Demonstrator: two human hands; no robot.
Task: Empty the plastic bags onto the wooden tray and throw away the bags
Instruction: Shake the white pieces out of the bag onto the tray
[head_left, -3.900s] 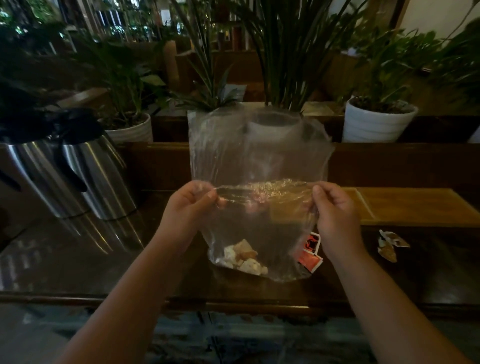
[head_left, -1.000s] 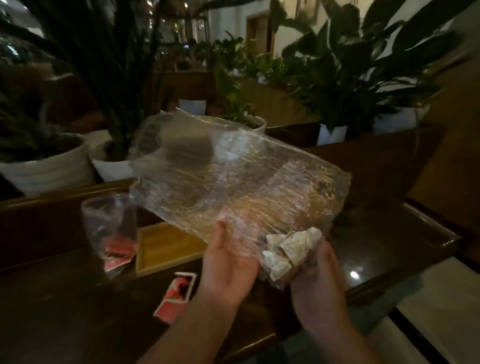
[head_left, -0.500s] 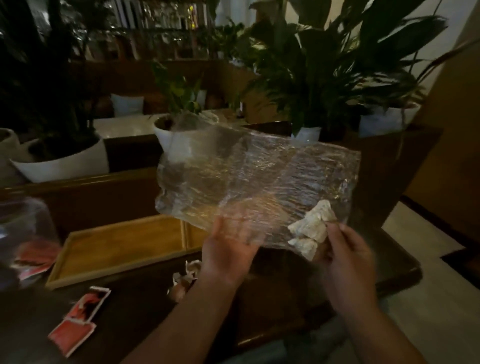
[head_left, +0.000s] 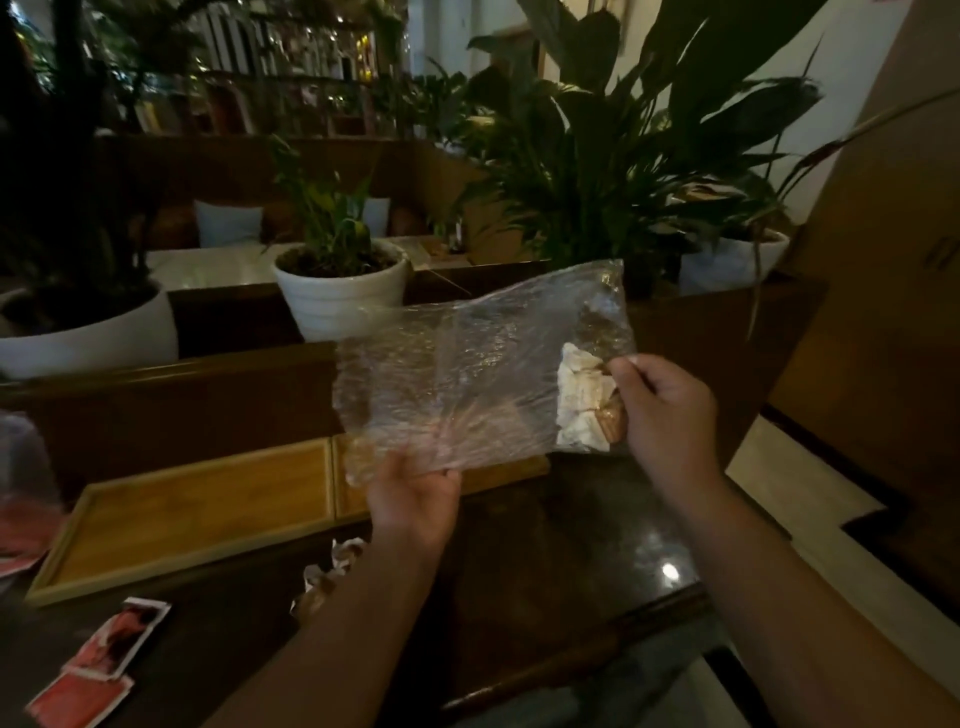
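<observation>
A clear plastic bag (head_left: 467, 364) is held sideways in the air above the right end of the wooden tray (head_left: 197, 519). Pale torn paper scraps (head_left: 582, 400) are bunched in the bag's right end. My right hand (head_left: 670, 410) pinches that end, beside the scraps. My left hand (head_left: 415, 493) holds the bag's lower left part from underneath, with fingers behind the film. The tray lies on the dark table and looks bare inside.
Red and white torn scraps (head_left: 104, 660) and crumpled pale scraps (head_left: 327, 577) lie on the dark table (head_left: 545, 571) in front of the tray. A second clear bag (head_left: 21, 483) with red pieces stands at the far left. White plant pots (head_left: 343, 296) line the ledge behind.
The view has swung left, bringing the tray into view. The bag has turned from upright to sideways, with the scraps shifted to its right end. My right hand moved from under the scraps to pinching that end.
</observation>
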